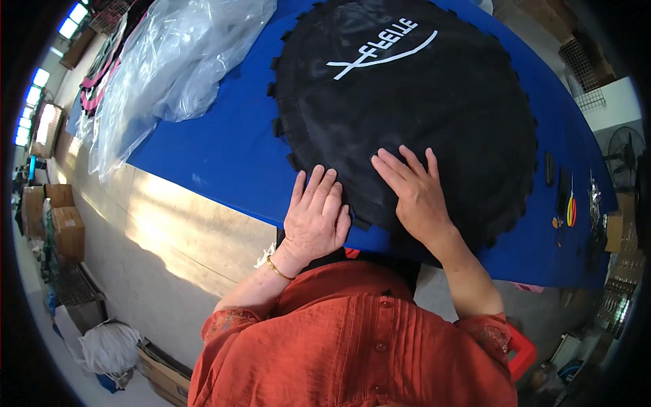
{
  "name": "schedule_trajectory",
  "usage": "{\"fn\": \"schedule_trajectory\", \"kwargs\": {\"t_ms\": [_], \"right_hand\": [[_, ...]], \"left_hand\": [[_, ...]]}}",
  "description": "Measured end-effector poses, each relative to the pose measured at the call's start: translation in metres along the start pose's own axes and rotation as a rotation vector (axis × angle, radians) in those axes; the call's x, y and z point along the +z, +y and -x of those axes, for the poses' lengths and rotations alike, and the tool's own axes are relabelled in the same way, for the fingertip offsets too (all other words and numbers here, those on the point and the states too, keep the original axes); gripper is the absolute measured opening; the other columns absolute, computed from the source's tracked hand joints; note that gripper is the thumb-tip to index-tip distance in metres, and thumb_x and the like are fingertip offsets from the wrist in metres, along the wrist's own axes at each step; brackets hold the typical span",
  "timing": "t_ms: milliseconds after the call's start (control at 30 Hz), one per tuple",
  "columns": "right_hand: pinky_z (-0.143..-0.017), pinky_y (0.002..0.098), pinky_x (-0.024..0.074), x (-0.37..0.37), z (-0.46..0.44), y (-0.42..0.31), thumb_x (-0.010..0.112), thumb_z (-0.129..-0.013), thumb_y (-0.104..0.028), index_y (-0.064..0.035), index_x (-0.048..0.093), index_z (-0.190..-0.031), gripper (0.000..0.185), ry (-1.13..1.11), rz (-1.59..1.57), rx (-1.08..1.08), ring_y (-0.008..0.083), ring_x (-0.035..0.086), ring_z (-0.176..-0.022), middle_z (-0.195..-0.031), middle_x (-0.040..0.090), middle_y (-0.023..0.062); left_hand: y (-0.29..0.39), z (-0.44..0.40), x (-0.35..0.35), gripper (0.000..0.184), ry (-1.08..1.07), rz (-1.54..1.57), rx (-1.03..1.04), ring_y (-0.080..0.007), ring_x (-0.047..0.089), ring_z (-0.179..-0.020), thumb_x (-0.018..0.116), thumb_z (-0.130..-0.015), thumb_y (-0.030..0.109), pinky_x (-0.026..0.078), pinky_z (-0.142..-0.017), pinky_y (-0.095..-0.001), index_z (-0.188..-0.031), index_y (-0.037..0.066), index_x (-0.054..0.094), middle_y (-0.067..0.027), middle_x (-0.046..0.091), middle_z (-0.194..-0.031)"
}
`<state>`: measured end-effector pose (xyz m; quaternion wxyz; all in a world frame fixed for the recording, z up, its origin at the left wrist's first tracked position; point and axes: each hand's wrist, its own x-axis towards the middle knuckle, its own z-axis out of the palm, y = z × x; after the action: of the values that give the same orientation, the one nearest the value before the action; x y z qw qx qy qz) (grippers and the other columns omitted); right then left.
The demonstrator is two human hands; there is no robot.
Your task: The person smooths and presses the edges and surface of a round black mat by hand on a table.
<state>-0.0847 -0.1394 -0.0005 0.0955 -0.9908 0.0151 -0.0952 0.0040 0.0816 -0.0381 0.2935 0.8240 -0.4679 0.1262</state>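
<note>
A large round black fabric piece (434, 102) with small tabs around its rim and white lettering near its far side lies flat on the blue table (203, 159). My left hand (317, 214) rests on its near left edge, fingers extended and pointing away from me. Farther right, my right hand (415, 193) lies on the black fabric with its fingers spread. Neither hand grips anything that I can see. A gold bangle circles my left wrist.
Crumpled clear plastic (183, 61) covers the table's far left. Small tools and a red-yellow item (571, 210) lie at the right. Cardboard boxes (68, 230) stand on the floor at left, a fan (624, 152) at right. A red object (521, 353) is beside me.
</note>
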Motion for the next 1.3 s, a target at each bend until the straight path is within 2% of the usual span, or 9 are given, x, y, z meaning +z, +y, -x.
{"fn": "schedule_trajectory", "kwargs": {"t_ms": [233, 500, 733, 900, 1067, 1167, 1300], "right_hand": [[-0.125, 0.0652, 0.0255, 0.005, -0.021, 0.0, 0.054, -0.089, 0.013, -0.0118, 0.065, -0.147, 0.063, 0.02, -0.022, -0.04, 0.0379, 0.053, -0.143, -0.153, 0.062, 0.0072], [-0.124, 0.0669, 0.0254, 0.025, -0.067, -0.003, 0.061, -0.085, 0.013, -0.0113, 0.063, -0.148, 0.067, 0.044, -0.037, -0.1, 0.04, 0.053, -0.143, -0.155, 0.06, 0.0084], [-0.126, 0.0659, 0.0218, 0.009, -0.036, -0.017, 0.058, -0.089, 0.005, -0.0121, 0.065, -0.146, 0.06, -0.011, -0.031, -0.102, 0.0378, 0.05, -0.144, -0.154, 0.06, 0.0075], [-0.127, 0.0644, 0.0239, 0.003, -0.027, 0.014, 0.055, -0.091, 0.011, -0.0153, 0.065, -0.146, 0.061, 0.056, 0.081, 0.029, 0.0362, 0.053, -0.143, -0.152, 0.063, 0.005], [-0.127, 0.0656, 0.0244, -0.007, -0.023, 0.052, 0.058, -0.089, 0.018, -0.014, 0.062, -0.149, 0.068, 0.051, 0.19, 0.216, 0.0372, 0.053, -0.146, -0.153, 0.063, 0.0091], [-0.127, 0.0656, 0.0249, -0.009, -0.017, 0.044, 0.057, -0.088, 0.017, -0.0128, 0.062, -0.149, 0.068, 0.02, 0.184, 0.225, 0.037, 0.053, -0.145, -0.154, 0.061, 0.0092], [-0.126, 0.0644, 0.0253, -0.001, -0.006, 0.022, 0.058, -0.088, 0.013, -0.0131, 0.062, -0.148, 0.065, 0.041, 0.112, 0.102, 0.0346, 0.054, -0.143, -0.153, 0.062, 0.0068]], "left_hand": [[0.0, 0.0, 0.0, 0.04, -0.005, -0.009, 0.01, -0.0422, 0.056, -0.14, 0.068, -0.09, 0.021, 0.036, -0.122, -0.0585, -0.121, -0.005, 0.069, -0.0251, 0.065, -0.139], [0.0, 0.001, 0.001, 0.04, -0.005, -0.008, 0.003, -0.0417, 0.055, -0.141, 0.068, -0.09, 0.021, 0.035, -0.123, -0.0583, -0.122, -0.004, 0.069, -0.025, 0.065, -0.14], [0.0, 0.002, 0.002, 0.041, -0.018, 0.011, -0.016, -0.0416, 0.055, -0.141, 0.068, -0.09, 0.021, 0.035, -0.123, -0.0584, -0.122, -0.004, 0.069, -0.025, 0.065, -0.14], [0.0, 0.001, 0.0, 0.041, -0.023, 0.017, -0.009, -0.0415, 0.055, -0.141, 0.068, -0.09, 0.021, 0.035, -0.123, -0.0584, -0.122, -0.005, 0.069, -0.0253, 0.065, -0.139], [0.0, 0.001, 0.0, 0.041, -0.012, 0.01, -0.006, -0.0415, 0.057, -0.14, 0.068, -0.089, 0.02, 0.036, -0.123, -0.0581, -0.121, -0.005, 0.07, -0.0251, 0.065, -0.139], [0.001, 0.0, -0.001, 0.041, -0.015, 0.01, -0.011, -0.0414, 0.057, -0.139, 0.068, -0.089, 0.02, 0.036, -0.122, -0.058, -0.121, -0.005, 0.07, -0.0249, 0.066, -0.139], [0.001, 0.0, 0.0, 0.041, -0.014, 0.01, -0.009, -0.0412, 0.057, -0.139, 0.069, -0.088, 0.019, 0.036, -0.122, -0.0579, -0.121, -0.005, 0.07, -0.0248, 0.066, -0.138]]}}
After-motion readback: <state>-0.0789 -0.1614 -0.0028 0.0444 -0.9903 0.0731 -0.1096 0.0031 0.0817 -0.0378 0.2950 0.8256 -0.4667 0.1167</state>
